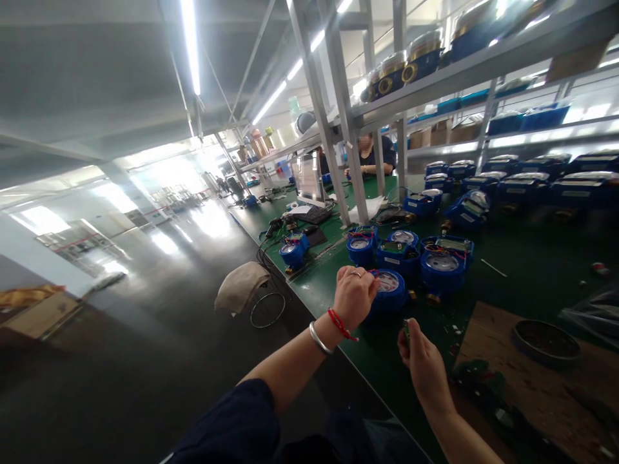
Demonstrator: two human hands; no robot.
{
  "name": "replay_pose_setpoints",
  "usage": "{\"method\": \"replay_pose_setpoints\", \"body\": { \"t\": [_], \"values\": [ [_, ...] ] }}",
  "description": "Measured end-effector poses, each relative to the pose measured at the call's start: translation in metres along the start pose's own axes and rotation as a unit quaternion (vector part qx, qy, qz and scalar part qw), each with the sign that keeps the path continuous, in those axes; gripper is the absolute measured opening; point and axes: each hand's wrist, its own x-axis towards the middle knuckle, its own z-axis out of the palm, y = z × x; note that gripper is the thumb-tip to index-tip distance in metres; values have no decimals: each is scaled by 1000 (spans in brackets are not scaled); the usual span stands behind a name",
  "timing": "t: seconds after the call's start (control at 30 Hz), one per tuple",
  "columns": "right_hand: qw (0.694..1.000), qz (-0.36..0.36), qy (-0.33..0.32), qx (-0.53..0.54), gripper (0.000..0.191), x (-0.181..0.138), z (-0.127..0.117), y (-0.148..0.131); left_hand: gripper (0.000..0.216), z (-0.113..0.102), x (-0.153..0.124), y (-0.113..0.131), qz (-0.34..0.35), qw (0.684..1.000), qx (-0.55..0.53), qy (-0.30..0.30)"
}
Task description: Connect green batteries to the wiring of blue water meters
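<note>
My left hand [355, 298], with a ring, a red cord and a silver bangle at the wrist, is closed at the left side of a blue water meter [394, 298]. Its fingertips are pressed together by the meter's round dial; what they pinch is hidden. Lower right, my right hand [425, 370] is closed around a small green circuit board [407, 331], of which only an edge shows. Just behind stand more blue meters with exposed wires and boards: one on the left [361, 245], one in the middle [399, 256] and one on the right [442, 265].
A brown board [488, 335] bearing a round dark ring [546, 343] lies at right. Blue meters [529, 187] line the back. Metal shelf posts [345, 122] rise from the green bench [309, 287]. A monitor [308, 177] and a person [377, 158] are farther off. A stool [242, 288] stands left.
</note>
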Motion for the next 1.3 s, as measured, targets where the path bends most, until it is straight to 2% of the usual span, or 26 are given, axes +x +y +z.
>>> {"method": "replay_pose_setpoints", "body": {
  "t": [0.2,0.47,0.67,0.7,0.8,0.9,1.13,1.3],
  "values": [
    [1000,7,5,14,63,-2,1,-3,24,5,1,0,-46,999,-20,-10],
    [1000,-1,3,11,62,1,1,3,22,13,-2,-8,-20,1000,-22,2],
    [999,-16,9,36,63,2,1,2,24,6,-9,-12,-12,999,-48,15],
    [999,-18,8,39,63,1,1,2,29,5,-14,-12,-12,998,-54,27],
    [999,-23,10,35,63,1,2,2,66,8,-33,-16,0,997,-56,48],
    [999,-25,8,27,62,1,2,2,88,15,-50,-24,11,998,-48,28],
    [999,-16,7,33,61,1,0,0,104,22,-51,-36,-18,994,-111,-4],
    [999,-14,11,27,63,0,-1,-1,101,20,-49,-48,-16,989,-146,-32]
  ]
}}
